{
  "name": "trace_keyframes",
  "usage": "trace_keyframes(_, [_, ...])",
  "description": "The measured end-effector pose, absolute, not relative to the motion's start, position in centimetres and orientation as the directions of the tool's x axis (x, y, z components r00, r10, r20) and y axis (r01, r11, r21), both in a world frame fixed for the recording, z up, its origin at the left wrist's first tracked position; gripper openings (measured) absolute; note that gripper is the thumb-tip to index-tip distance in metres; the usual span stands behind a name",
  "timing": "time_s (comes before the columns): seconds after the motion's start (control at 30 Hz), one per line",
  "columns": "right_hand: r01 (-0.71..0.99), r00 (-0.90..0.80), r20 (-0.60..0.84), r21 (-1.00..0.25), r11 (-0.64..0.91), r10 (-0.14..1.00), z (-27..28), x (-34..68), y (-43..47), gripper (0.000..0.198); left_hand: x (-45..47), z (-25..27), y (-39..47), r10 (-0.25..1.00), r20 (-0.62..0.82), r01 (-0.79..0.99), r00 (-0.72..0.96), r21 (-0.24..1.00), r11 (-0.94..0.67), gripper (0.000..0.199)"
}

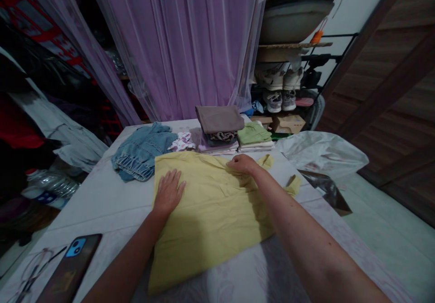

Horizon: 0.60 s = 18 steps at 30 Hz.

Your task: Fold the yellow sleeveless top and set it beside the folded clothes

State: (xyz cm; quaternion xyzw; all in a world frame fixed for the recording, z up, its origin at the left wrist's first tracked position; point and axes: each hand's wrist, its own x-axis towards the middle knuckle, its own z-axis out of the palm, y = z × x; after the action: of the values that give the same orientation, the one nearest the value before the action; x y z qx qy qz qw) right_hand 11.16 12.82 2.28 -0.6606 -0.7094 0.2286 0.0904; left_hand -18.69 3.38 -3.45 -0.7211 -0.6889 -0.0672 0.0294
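A yellow garment point(204, 212) lies spread over the middle of the table, with narrow strap-like ends point(292, 185) on its right side. My left hand point(168, 190) rests flat on its upper left part, fingers stretched out. At the garment's far edge, right of the middle, my right hand point(242, 163) is closed in a pinch on the cloth. The fabric is wrinkled near that hand. My right forearm hides part of the right side.
Behind the garment are blue denim clothing point(142, 151), a folded brown-topped pile point(220, 119) and a green-topped pile point(254, 133). A phone point(70, 266) and glasses point(32, 271) lie at the near left. A plastic bag point(322, 153) stands beyond the right edge.
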Motion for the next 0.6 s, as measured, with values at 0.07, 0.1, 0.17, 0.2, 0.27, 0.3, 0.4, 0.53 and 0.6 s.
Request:
trace_keyframes(0.07, [0.869, -0.159, -0.172, -0.492, 0.055, 0.972, 2.4, 11.2, 12.6, 0.026, -18.4, -3.4, 3.4, 0.993, 0.117, 0.998, 0.033, 0.043, -0.038, 0.054])
trace_keyframes(0.1, [0.858, -0.173, -0.169, -0.510, 0.064, 0.970, 2.5, 11.1, 12.5, 0.026, -18.3, -3.4, 3.4, 0.993, 0.111, 0.999, 0.028, 0.039, -0.033, 0.054])
trace_keyframes(0.17, [0.846, -0.172, -0.163, -0.529, 0.061, 0.972, 2.5, 10.9, 12.3, 0.032, -18.1, -3.3, 3.4, 0.995, 0.100, 0.999, 0.022, 0.033, -0.025, 0.056])
trace_keyframes(0.2, [0.846, -0.157, -0.160, -0.530, 0.049, 0.975, 2.6, 10.7, 12.4, 0.035, -18.1, -3.3, 3.4, 0.995, 0.095, 0.999, 0.020, 0.032, -0.023, 0.057])
trace_keyframes(0.27, [0.855, -0.099, -0.145, -0.518, 0.009, 0.984, 2.5, 10.4, 12.6, 0.038, -18.0, -3.2, 3.4, 0.996, 0.090, 0.999, 0.014, 0.029, -0.017, 0.058])
trace_keyframes(0.3, [0.862, -0.057, -0.130, -0.506, -0.017, 0.990, 2.5, 10.3, 12.7, 0.037, -18.0, -3.2, 3.4, 0.996, 0.091, 1.000, 0.009, 0.027, -0.012, 0.059])
trace_keyframes(0.4, [0.882, 0.093, -0.047, -0.460, -0.104, 0.995, 2.0, 10.0, 13.3, 0.039, -17.8, -3.0, 3.4, 0.996, 0.086, 0.999, -0.023, 0.028, 0.021, 0.061])
trace_keyframes(0.53, [0.907, 0.232, 0.045, -0.371, -0.200, 0.972, 0.8, 9.9, 13.5, 0.042, -17.7, -2.9, 3.5, 0.996, 0.031, 0.996, -0.083, 0.044, 0.081, 0.064])
trace_keyframes(0.6, [0.911, 0.245, 0.039, -0.350, -0.216, 0.969, 0.4, 10.0, 13.4, 0.042, -17.7, -3.0, 3.7, 0.995, 0.005, 0.993, -0.099, 0.060, 0.098, 0.065])
